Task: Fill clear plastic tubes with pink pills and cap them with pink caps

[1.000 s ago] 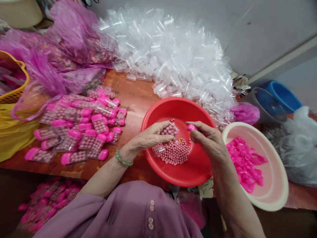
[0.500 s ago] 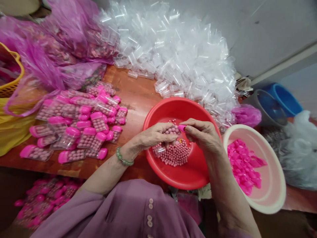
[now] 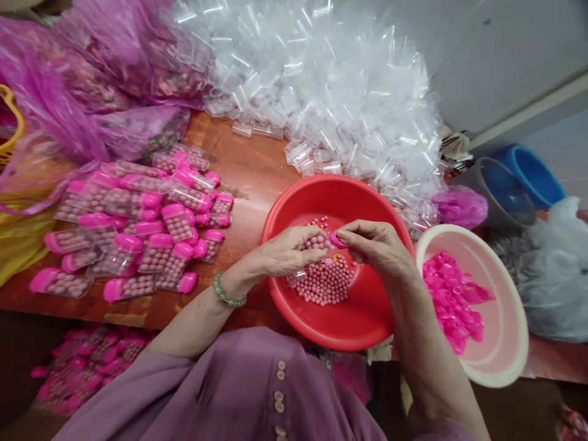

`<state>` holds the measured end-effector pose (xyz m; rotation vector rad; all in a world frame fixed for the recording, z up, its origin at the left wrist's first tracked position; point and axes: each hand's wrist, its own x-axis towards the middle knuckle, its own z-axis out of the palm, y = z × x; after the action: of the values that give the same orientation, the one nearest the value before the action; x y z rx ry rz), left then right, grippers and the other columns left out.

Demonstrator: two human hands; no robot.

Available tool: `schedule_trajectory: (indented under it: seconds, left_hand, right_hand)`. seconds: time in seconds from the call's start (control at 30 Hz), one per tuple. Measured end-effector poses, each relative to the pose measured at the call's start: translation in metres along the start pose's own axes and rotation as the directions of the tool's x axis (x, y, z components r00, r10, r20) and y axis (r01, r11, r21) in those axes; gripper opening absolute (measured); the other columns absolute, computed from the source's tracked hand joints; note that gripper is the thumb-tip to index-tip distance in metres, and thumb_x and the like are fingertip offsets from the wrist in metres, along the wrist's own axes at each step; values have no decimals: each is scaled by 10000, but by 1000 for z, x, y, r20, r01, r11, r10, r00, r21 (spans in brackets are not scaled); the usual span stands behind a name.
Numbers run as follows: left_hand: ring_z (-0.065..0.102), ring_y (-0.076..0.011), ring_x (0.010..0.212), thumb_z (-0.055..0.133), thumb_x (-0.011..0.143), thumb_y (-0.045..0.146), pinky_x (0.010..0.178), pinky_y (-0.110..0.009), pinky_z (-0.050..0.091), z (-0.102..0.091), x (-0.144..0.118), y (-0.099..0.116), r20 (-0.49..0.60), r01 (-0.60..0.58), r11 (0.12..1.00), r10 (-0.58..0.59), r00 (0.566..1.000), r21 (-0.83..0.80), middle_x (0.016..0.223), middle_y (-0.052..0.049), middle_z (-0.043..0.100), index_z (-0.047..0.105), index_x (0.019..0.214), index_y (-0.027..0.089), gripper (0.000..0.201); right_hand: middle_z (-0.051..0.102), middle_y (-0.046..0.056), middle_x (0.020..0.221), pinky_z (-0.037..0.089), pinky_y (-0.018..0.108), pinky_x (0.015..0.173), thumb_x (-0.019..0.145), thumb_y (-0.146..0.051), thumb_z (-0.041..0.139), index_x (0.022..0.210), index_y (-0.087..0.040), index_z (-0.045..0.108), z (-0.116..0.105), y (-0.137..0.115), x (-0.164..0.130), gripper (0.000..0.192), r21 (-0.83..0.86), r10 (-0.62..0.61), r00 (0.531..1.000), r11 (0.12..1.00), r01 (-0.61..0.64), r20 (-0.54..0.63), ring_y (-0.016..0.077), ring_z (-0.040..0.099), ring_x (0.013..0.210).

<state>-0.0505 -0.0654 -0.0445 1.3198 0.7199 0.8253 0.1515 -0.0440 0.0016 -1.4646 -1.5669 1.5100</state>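
Observation:
Over the red basin (image 3: 294, 202), my left hand (image 3: 289, 250) is closed around a small clear container filled with pink beads (image 3: 315, 243). Between the thumb and fingers of my right hand (image 3: 374, 245) is a bright pink cap (image 3: 337, 239), held right at the container's open end. Whether the cap is fully seated I cannot tell. Loose pink beads (image 3: 324, 283) lie on the basin floor below, along with a clear container (image 3: 295, 277) partly hidden by my left hand.
Filled, pink-capped containers (image 3: 177, 223) are piled at left; more lie below the table edge (image 3: 87, 367). Clear containers (image 3: 316, 92) heap at the back. A white basin (image 3: 514, 318) at right holds pink caps (image 3: 452, 294). Purple bags (image 3: 114, 61) stand at back left.
My right hand has turned the pink cap slightly and keeps it against the bead-filled container's end. My left hand holds its grip. The whole view has shifted a little.

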Motion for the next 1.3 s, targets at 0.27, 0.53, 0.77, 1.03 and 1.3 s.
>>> schedule_trajectory:
  seconds: [0.27,0.53,0.77,1.03,1.3]
  left_hand:
    - [552,-155,821,642,843,388,779,-314,473,0,3,4,56,50,998,-49,997,-24,907,-49,609,617,963,132,284]
    - [517,-132,781,623,858,357,758,-295,446,-1,3,3,51,53,998,-51,997,-25,845,-13,560,584,916,142,226]
    - [501,-110,751,635,839,295,729,-276,428,-1,3,4,15,58,996,-57,998,-65,846,-2,553,569,917,138,187]
    - [574,-112,864,743,739,199,817,-276,458,-2,6,3,36,66,931,-57,998,-359,963,-31,616,598,1019,137,321]
    - [384,-56,573,793,705,404,550,-221,302,9,7,7,-246,-5,968,-58,968,-250,640,58,467,659,852,117,349]
  right_hand:
    - [537,-46,473,235,181,371,730,-379,773,727,-175,716,-3,-4,-5,212,75,9,995,997,-2,-103,38,408,379]
    - [497,-52,430,241,186,369,719,-428,781,692,-164,688,-2,-1,-1,282,19,42,999,999,-42,2,41,385,369]
    - [518,-46,462,250,174,370,744,-395,774,719,-164,705,-14,-1,-7,242,-9,42,993,999,-43,-111,33,395,381]
    - [572,-39,572,330,176,390,725,-416,791,748,-177,675,9,-2,0,267,165,-4,993,986,23,-116,43,440,424]
    - [537,-55,522,352,182,416,809,-465,722,765,-190,655,26,0,-3,287,75,-131,983,987,141,-133,54,467,427]
